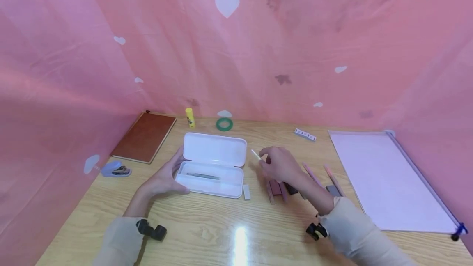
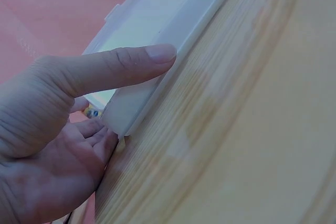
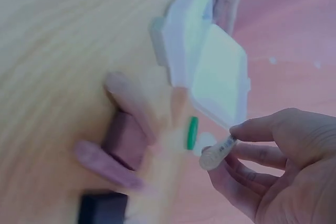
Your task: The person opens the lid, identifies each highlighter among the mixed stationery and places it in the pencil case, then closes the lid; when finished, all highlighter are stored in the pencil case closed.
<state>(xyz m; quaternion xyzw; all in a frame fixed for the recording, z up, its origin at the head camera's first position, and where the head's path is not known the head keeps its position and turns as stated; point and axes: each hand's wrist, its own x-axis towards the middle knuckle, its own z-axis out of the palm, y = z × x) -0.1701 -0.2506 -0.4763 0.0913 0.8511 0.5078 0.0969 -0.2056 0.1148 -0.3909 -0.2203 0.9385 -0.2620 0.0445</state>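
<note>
An open white pencil case [image 1: 215,149] sits on the table with its lid raised and a grey-green pen [image 1: 204,176] lying inside. My left hand [image 1: 165,178] grips the case's left end, the thumb [image 2: 131,66] on the front wall and the other fingers round the side and back. To the right of the case, my right hand [image 1: 281,166] holds a slim whitish pen-like stick [image 3: 218,153] between thumb and fingers, above the table. A small pale eraser-like block [image 1: 246,192] lies by the case's right front corner.
Below the right hand and forearm lie several pens [image 1: 270,192], a dark red block [image 1: 275,187] and dark blocks. Around them are a brown notebook [image 1: 145,136], stapler [image 1: 116,169], yellow glue stick [image 1: 190,118], green tape roll [image 1: 224,124], small patterned strip [image 1: 305,135] and white folder [image 1: 391,180].
</note>
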